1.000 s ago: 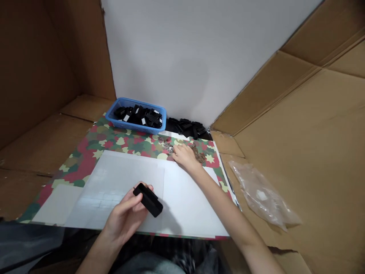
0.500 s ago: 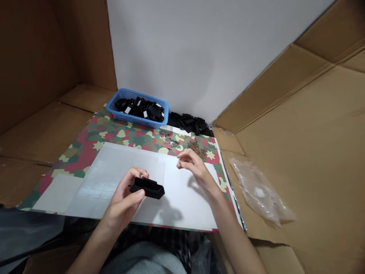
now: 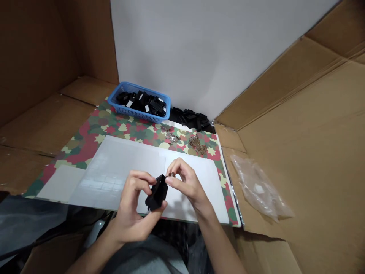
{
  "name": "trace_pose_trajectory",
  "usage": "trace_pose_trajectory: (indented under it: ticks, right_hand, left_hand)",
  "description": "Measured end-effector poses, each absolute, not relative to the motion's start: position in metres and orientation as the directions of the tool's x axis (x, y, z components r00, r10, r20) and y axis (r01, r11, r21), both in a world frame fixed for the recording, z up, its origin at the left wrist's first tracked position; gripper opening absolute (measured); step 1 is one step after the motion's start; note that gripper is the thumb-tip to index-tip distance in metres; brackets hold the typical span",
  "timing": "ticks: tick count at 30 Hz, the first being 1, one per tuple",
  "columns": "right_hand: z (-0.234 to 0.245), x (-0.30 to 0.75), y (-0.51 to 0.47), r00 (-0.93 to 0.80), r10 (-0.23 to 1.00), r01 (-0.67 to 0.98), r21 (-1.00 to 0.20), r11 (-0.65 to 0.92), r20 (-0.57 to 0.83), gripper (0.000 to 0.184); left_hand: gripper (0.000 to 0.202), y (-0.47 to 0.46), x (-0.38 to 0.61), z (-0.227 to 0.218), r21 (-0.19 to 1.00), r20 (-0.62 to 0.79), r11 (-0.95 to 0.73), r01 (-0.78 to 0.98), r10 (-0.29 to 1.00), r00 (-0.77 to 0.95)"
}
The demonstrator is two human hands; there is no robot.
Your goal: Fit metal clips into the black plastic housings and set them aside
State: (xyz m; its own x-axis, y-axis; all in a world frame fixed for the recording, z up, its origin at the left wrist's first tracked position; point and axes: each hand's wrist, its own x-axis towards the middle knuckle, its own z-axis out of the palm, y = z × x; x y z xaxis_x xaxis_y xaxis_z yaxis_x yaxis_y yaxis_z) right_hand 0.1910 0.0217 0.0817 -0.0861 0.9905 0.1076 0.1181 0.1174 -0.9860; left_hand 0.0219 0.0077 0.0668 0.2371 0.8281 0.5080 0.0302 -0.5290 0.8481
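My left hand is closed round a small black plastic block, holding it on end above the near edge of the white sheet. My right hand pinches a tiny dark piece between thumb and forefinger, right at the top of the block. Both hands meet over the sheet, close to my body.
A camouflage-pattern mat lies under the white sheets. At the back stand a blue basket of black blocks, a loose heap of black blocks, and two small piles of metal bits. A crumpled clear bag lies on cardboard at right.
My right hand left the metal bits at the back and came toward me to the block with a small piece. My left hand turned the block from lying flat to on end.
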Motion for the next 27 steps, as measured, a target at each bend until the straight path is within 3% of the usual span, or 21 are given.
trace_pose_trajectory:
  ticks: [14,19,27]
  right_hand:
    - [0.081,0.205,0.032,-0.41,0.911,0.296,-0.95,0.096,-0.035,0.025]
    - [0.078,0.21,0.037,-0.534,0.842,0.271,-0.959,0.082,-0.079,0.038]
    - [0.077,0.211,0.035,-0.575,0.812,0.214,-0.976,0.03,-0.101,0.048]
  left_hand:
    - [0.029,0.003,0.015,0.065,0.828,0.521,-0.559,0.037,0.793,0.315]
    - [0.029,0.001,0.013,0.064,0.845,0.504,-0.535,0.004,0.8,0.326]
    - [0.029,0.002,0.013,0.067,0.858,0.499,-0.513,-0.037,0.815,0.295]
